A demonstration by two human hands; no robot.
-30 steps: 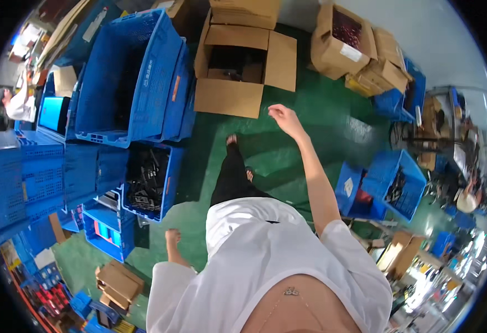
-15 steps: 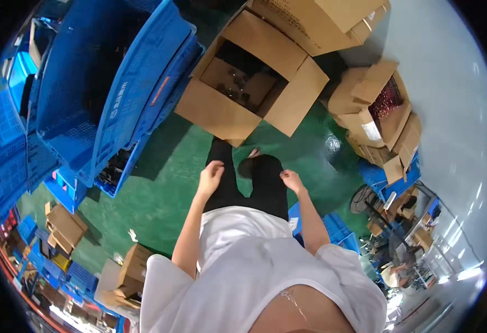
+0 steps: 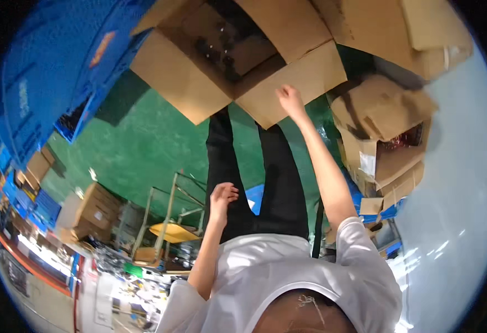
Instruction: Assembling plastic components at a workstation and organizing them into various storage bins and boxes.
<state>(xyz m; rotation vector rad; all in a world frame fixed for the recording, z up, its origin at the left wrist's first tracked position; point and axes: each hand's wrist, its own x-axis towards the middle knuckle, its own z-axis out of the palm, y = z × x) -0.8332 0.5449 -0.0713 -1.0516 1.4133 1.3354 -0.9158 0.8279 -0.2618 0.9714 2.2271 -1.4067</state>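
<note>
An open cardboard box with spread flaps stands on the floor before me, small dark and shiny pieces inside it. Over its near right flap hovers my right hand, fingers curled in and nothing visible in them; whether it touches the flap I cannot tell. My left hand hangs beside my left thigh, empty, its fingers loosely bent and a little apart. My legs in black trousers stand against the box's near side.
Blue plastic crates are stacked at the left. To the right stands another open carton with red shiny contents, by a pale wall. A metal-framed cart and a closed carton stand at the lower left.
I have come closer to the open box and turned somewhat. My right hand has risen forward over the box's flap. My left hand has dropped back beside the thigh.
</note>
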